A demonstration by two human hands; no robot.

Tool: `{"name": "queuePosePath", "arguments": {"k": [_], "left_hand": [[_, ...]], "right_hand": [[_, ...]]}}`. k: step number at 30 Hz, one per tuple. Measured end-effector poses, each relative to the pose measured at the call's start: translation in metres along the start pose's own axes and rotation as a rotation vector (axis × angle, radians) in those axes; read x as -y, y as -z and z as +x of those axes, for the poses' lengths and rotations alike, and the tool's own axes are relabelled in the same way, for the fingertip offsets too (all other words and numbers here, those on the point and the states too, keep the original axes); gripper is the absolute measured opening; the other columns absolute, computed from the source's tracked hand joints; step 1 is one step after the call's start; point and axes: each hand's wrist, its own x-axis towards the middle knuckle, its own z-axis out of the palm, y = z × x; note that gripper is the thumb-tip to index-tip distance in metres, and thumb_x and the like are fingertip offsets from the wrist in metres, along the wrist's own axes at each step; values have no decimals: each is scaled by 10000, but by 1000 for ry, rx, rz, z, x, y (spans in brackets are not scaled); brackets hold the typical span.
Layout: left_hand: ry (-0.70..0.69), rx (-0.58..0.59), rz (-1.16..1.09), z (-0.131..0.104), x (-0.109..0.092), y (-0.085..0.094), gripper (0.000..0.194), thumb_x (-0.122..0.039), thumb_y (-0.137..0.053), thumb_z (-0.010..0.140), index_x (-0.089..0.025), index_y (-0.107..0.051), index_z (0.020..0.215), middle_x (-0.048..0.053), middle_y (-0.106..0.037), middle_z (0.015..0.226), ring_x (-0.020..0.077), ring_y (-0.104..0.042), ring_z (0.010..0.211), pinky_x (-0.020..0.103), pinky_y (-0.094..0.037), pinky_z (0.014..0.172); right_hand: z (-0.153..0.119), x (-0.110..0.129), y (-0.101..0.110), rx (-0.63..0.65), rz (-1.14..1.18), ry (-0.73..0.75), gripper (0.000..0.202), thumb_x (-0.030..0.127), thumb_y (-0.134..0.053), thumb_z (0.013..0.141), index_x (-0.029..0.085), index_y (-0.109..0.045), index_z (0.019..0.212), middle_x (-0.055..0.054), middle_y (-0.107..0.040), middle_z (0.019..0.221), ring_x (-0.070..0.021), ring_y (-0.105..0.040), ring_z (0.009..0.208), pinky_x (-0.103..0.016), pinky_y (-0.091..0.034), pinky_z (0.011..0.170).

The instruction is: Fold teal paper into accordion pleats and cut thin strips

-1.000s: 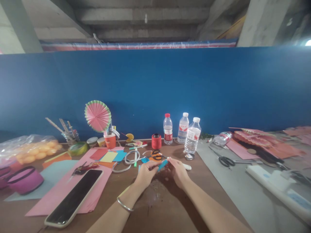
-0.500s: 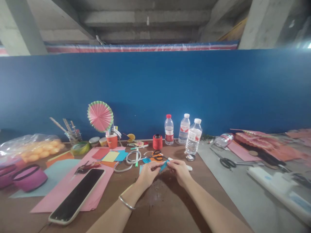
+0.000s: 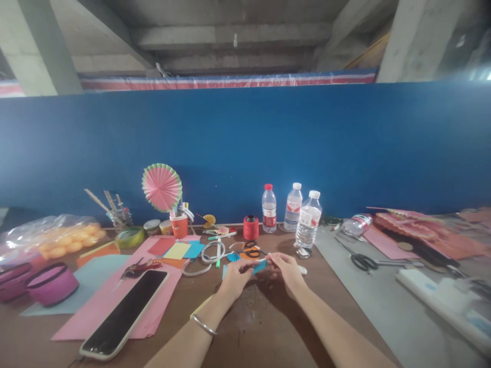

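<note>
Blue paper (image 3: 260, 266) held between my two hands, above the brown tabletop (image 3: 253, 337) and nearer to me than the red spool (image 3: 251, 228), which serves as landmark. My left hand (image 3: 237, 278) is nearly closed, thumb and fingertips pinching the left end of the paper; the wrist bears a silver bangle (image 3: 204, 325). My right hand (image 3: 287, 273) is likewise drawn into a pinch, thumb and fingertips at the right end; its lower fingers are partly hidden.

Just on my side of the spool lie the orange-handled scissors (image 3: 252, 250) and a small blue pleated fan (image 3: 233, 257). Right of the spool stand a red-capped bottle (image 3: 269, 213) and, farther along, two white-capped bottles (image 3: 308, 220). Left of it lie a loop of pale tubing (image 3: 210, 251) and a yellow paper square (image 3: 177, 251); beyond these, an orange cup (image 3: 179, 226) stands with a round pink fan (image 3: 162, 187) rising above it. Farther left of the spool and closer to me, a phone (image 3: 126, 313) rests on pink paper (image 3: 95, 301). Well to the spool's right lie black scissors (image 3: 364, 262) and a white power strip (image 3: 437, 296).
</note>
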Motion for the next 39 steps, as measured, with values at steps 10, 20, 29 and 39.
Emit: {"name": "queuePosePath", "arguments": {"k": [10,20,29,39], "left_hand": [[-74,-57,174,-2,-1,3,265,-101,-432,627,-169,-656,752,16,-634,793,143,-556,780,237,-421,739],[-36,-90,-33,1,5,1,327,-144,-480,636,-130,-576,948,13,-583,755,79,-495,606,162,-395,567],[89,-16,-236,0,4,-2,255,-321,-570,667,-125,-586,829,9,-589,696,85,-501,582,173,-382,525],[182,-165,-349,-1,7,-4,238,-321,-656,600,-106,-557,581,-43,-454,468,42,-368,437,162,-256,443]], "right_hand": [[-8,-1,-4,250,-522,101,203,334,-591,657,136,-609,617,-14,-534,474,-115,-476,406,-196,-362,393],[-9,-3,-6,374,-656,150,226,286,-536,698,118,-593,558,-13,-535,472,-83,-427,397,-162,-273,381],[-13,-2,-14,195,-473,57,298,366,-546,699,118,-519,537,2,-469,430,-72,-372,355,-174,-270,355],[-13,-1,-16,252,-506,45,243,319,-525,705,114,-520,574,-15,-521,493,-71,-408,379,-159,-305,351]]}}
